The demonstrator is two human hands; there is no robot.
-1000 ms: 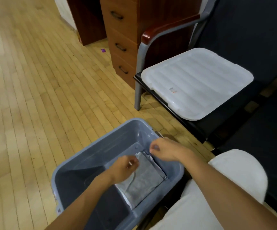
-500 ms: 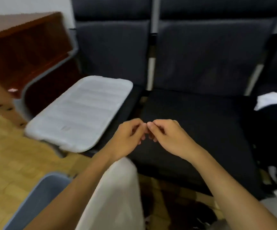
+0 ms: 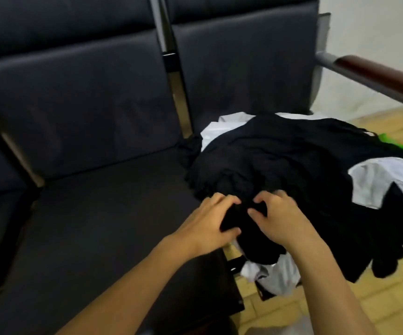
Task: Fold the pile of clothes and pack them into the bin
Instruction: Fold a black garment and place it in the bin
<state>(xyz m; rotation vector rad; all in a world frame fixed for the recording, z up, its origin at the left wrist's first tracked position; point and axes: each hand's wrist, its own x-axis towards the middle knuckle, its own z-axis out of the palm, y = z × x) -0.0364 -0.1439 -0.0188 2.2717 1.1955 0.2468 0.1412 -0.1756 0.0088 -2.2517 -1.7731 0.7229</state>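
Note:
A pile of clothes (image 3: 292, 165) lies on the right-hand seat of a row of dark chairs, mostly black garments with white ones (image 3: 384, 182) poking out at the right, back and bottom. My left hand (image 3: 210, 221) and my right hand (image 3: 278, 216) are side by side at the pile's near left edge. Both have their fingers curled into a black garment (image 3: 239, 213) there, pinching its cloth. The bin is out of view.
The middle seat (image 3: 99, 226) of the dark chairs is to the left of the pile. A wood-capped armrest (image 3: 377, 76) runs at the upper right. Wooden floor (image 3: 389, 298) shows at the lower right, with a green item (image 3: 394, 146) beyond the pile.
The view swung right from the grey bin with a folded garment, past the white lid, to the pile. Both hands left the bin and now grip black cloth.

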